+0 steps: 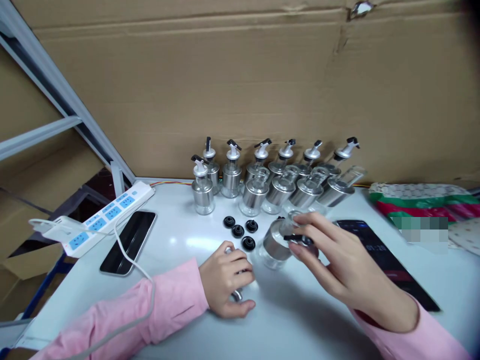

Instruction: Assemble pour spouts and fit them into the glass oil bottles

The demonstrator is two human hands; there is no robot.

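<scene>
My left hand [228,281] rests on the table with its fingers curled over a shiny silver piece [237,295], mostly hidden under them. Between the thumb and fingers of my right hand [339,257] is a small black plastic piece [298,240]. Its far end is covered by the hand. Just left of it stands a glass bottle with a steel sleeve [275,244], and my right index fingertip is at its mouth. Whether the finger touches the glass, I cannot tell. Several round black stoppers [237,231] lie between the hands and the bottles behind.
Several sleeved bottles with silver-and-black pourers [231,175] stand at the back, before a cardboard wall [225,90]. Open-necked bottles [255,192] stand in front of them. A phone [129,242] and power strip [108,220] lie left; another phone [386,260] and patterned bag [416,200] lie right.
</scene>
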